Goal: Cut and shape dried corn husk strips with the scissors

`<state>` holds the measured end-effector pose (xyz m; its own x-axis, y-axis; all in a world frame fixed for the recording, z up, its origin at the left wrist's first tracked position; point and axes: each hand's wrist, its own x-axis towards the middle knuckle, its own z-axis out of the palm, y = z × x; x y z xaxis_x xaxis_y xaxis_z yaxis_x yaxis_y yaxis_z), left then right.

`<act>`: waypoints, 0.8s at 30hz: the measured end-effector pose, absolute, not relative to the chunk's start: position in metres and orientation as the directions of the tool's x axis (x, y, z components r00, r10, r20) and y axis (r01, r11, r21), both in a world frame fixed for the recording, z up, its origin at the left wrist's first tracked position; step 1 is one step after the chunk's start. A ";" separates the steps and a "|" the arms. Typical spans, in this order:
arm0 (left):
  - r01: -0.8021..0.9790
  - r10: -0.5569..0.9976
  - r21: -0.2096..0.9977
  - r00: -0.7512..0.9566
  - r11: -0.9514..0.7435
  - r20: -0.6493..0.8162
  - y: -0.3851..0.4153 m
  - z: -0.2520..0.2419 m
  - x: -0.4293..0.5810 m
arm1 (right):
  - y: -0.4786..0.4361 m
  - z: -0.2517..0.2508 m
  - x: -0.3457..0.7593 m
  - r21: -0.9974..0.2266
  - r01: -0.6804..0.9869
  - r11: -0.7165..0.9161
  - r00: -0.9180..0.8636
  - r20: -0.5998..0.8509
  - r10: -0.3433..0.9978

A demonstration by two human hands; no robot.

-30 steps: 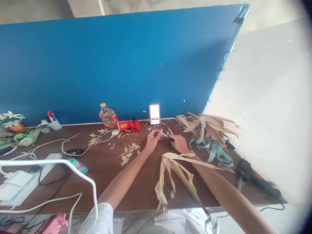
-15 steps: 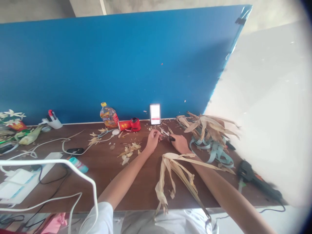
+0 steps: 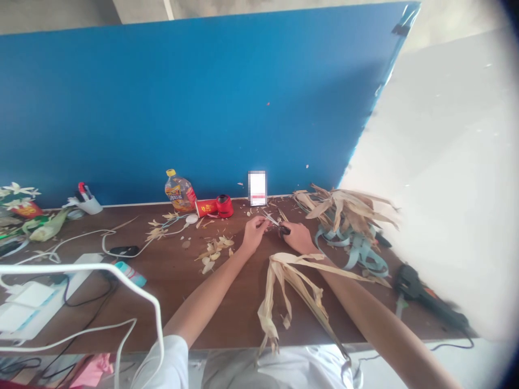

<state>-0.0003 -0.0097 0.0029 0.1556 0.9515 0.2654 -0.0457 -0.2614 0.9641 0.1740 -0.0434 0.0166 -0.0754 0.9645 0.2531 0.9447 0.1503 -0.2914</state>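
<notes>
Your right hand has its grip clamped on the dark handles of the scissors, which sit over the middle of the table, blades pointing toward your left hand. That hand's grip is drawn together at the fingertips, right beside the blades; any piece pinched there is too small to make out.

The nearness of blade and fingertip is the chief hazard: a slip of the scissors, or a glance away, could nick you. The long corn husk strip lies by your right forearm, with ends hanging past the table's front edge, so a sweep of your elbow could drag it off. A careless left arm could scatter the loose cut petals next to it. The glue gun rests near the right-hand edge, its cord trailing over; a tug there could pull it down. Whether it is hot, you cannot tell from here.

As for writing, the plastic bottle with the yellow cap carries a printed label, too blurred to read. The red paper cup, lying on its side, bears yellow lettering, also not legible with certainty. The upright white screen is pixelated.
</notes>
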 end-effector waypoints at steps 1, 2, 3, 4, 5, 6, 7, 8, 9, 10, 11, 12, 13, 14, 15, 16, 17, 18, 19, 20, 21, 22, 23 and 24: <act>-0.048 0.952 0.964 0.149 -0.263 0.267 -0.009 0.003 0.000 | -0.043 0.016 0.174 -0.290 0.944 0.156 -0.081 0.254 0.964; -0.051 0.953 0.964 0.144 -0.260 0.265 -0.009 0.002 0.000 | -0.043 0.016 0.174 -0.290 0.944 0.160 -0.085 0.255 0.963; -0.052 0.955 0.965 0.141 -0.256 0.261 -0.009 0.002 0.000 | -0.043 0.016 0.174 -0.291 0.943 0.163 -0.088 0.255 0.963; -0.054 0.956 0.966 0.141 -0.252 0.257 -0.009 0.002 0.000 | -0.043 0.015 0.174 -0.290 0.943 0.165 -0.090 0.255 0.963; -0.058 0.957 0.967 0.144 -0.247 0.253 -0.008 0.002 0.000 | -0.043 0.015 0.174 -0.288 0.943 0.166 -0.092 0.254 0.963; -0.063 0.956 0.968 0.151 -0.243 0.250 -0.008 0.003 0.000 | -0.042 0.015 0.174 -0.286 0.943 0.167 -0.094 0.253 0.963; -0.072 0.955 0.968 0.160 -0.239 0.248 -0.008 0.003 0.000 | -0.042 0.014 0.174 -0.283 0.944 0.169 -0.096 0.253 0.963; -0.081 0.954 0.968 0.169 -0.237 0.248 -0.008 0.003 0.000 | -0.042 0.014 0.175 -0.279 0.945 0.172 -0.101 0.252 0.963; -0.088 0.952 0.968 0.178 -0.236 0.248 -0.008 0.003 0.000 | -0.042 0.014 0.175 -0.274 0.945 0.177 -0.107 0.252 0.962; -0.092 0.951 0.968 0.185 -0.235 0.249 -0.008 0.003 0.000 | -0.042 0.014 0.175 -0.270 0.945 0.183 -0.114 0.253 0.961; -0.091 0.950 0.968 0.190 -0.235 0.249 -0.008 0.003 0.000 | -0.042 0.014 0.176 -0.267 0.945 0.190 -0.121 0.254 0.960; -0.088 0.950 0.968 0.192 -0.234 0.247 -0.008 0.003 0.000 | -0.042 0.014 0.176 -0.264 0.944 0.198 -0.129 0.256 0.958; -0.083 0.950 0.969 0.194 -0.233 0.245 -0.007 0.002 0.000 | -0.042 0.014 0.176 -0.262 0.943 0.205 -0.136 0.259 0.956; -0.078 0.950 0.970 0.195 -0.232 0.242 -0.007 0.002 0.000 | -0.042 0.014 0.176 -0.262 0.942 0.211 -0.142 0.261 0.955; -0.074 0.951 0.970 0.194 -0.231 0.242 -0.007 0.001 0.000 | -0.042 0.014 0.176 -0.262 0.940 0.217 -0.147 0.263 0.953; -0.074 0.951 0.970 0.194 -0.232 0.242 -0.007 0.001 0.000 | -0.042 0.014 0.176 -0.264 0.938 0.224 -0.152 0.266 0.952; -0.075 0.950 0.970 0.194 -0.233 0.243 -0.006 0.001 0.000 | -0.042 0.014 0.176 -0.267 0.937 0.227 -0.155 0.266 0.951; -0.077 0.950 0.969 0.194 -0.234 0.244 -0.006 0.000 0.000 | -0.042 0.014 0.176 -0.268 0.936 0.228 -0.156 0.264 0.952; -0.078 0.950 0.969 0.194 -0.234 0.245 -0.007 0.000 0.000 | -0.042 0.014 0.176 -0.269 0.936 0.226 -0.155 0.260 0.953; -0.079 0.951 0.969 0.192 -0.233 0.244 -0.007 0.001 0.000 | -0.043 0.014 0.176 -0.270 0.937 0.222 -0.153 0.255 0.955; -0.079 0.952 0.970 0.189 -0.230 0.241 -0.007 0.001 0.001 | -0.043 0.014 0.176 -0.270 0.938 0.218 -0.151 0.250 0.957; -0.077 0.954 0.971 0.184 -0.227 0.238 -0.007 0.001 0.001 | -0.043 0.014 0.176 -0.270 0.939 0.213 -0.147 0.245 0.958; -0.077 0.956 0.972 0.179 -0.223 0.234 -0.007 0.002 0.001 | -0.043 0.015 0.176 -0.271 0.940 0.209 -0.143 0.242 0.960; -0.076 0.957 0.972 0.175 -0.221 0.231 -0.008 0.002 0.001 | -0.043 0.015 0.176 -0.272 0.940 0.205 -0.140 0.239 0.961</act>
